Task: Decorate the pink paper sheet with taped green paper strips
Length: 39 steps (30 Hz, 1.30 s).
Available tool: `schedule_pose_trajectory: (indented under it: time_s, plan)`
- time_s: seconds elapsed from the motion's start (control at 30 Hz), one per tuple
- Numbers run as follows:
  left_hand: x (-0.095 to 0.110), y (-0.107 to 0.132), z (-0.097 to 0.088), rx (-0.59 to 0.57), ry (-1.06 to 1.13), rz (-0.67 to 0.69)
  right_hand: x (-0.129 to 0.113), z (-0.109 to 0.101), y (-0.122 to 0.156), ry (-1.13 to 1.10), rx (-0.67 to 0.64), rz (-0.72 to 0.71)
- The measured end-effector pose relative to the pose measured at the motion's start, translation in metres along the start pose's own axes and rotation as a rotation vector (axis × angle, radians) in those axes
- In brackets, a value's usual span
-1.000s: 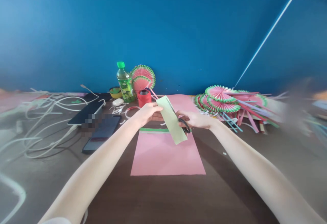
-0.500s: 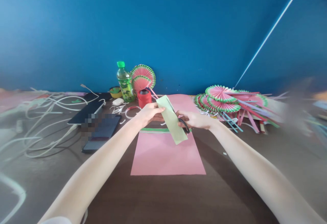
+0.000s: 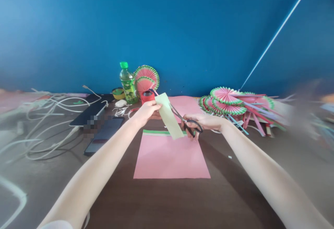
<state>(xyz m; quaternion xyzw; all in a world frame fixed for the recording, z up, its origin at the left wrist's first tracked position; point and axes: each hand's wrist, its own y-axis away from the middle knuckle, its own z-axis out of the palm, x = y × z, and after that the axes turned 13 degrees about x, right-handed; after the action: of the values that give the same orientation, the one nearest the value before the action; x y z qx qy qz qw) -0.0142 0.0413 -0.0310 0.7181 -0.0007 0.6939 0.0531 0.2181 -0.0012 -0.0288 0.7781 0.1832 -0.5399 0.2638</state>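
In the head view my left hand (image 3: 148, 112) pinches the upper left side of a pale green paper strip (image 3: 169, 116), held tilted in the air. My right hand (image 3: 198, 123) is closed round the black handles of a pair of scissors (image 3: 191, 124). Their blades point up and left along the strip's right edge; I cannot tell whether they touch the paper. Below lies a pink sheet (image 3: 171, 157), with a green and a pale band across its far end.
Behind my hands lies another pink sheet (image 3: 185, 103). A green-capped bottle (image 3: 128, 86), pleated paper fans (image 3: 147, 76) and a red roll-like object (image 3: 147, 96) stand at the back. More fans (image 3: 225, 100) pile up right. White cables (image 3: 52, 128) and a dark phone (image 3: 88, 112) lie left.
The scissors have turned and shifted right, so their blades now show beside the strip. The strip has moved slightly up and left with my left hand.
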Motion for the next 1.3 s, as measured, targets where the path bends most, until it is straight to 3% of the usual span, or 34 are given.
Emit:
schedule_pose_trajectory:
  time_s: [0.1, 0.2, 0.33, 0.5, 1.3]
  plan:
    - [0.004, -0.004, -0.01, 0.031, -0.081, 0.047, 0.002, -0.01, 0.003, 0.0, 0.024, -0.023]
    - [0.007, -0.004, -0.016, -0.027, -0.186, 0.067, 0.003, -0.014, 0.004, 0.018, 0.059, -0.078]
    - [0.009, 0.001, -0.015, -0.146, -0.331, 0.11, 0.0, -0.012, 0.004, 0.072, 0.086, -0.112]
    - [0.009, 0.005, -0.01, -0.179, -0.482, 0.212, -0.002, -0.007, 0.002, 0.114, 0.093, -0.093]
    - [0.005, 0.004, -0.007, -0.138, -0.549, 0.29, -0.007, 0.001, 0.003, 0.187, 0.116, -0.058]
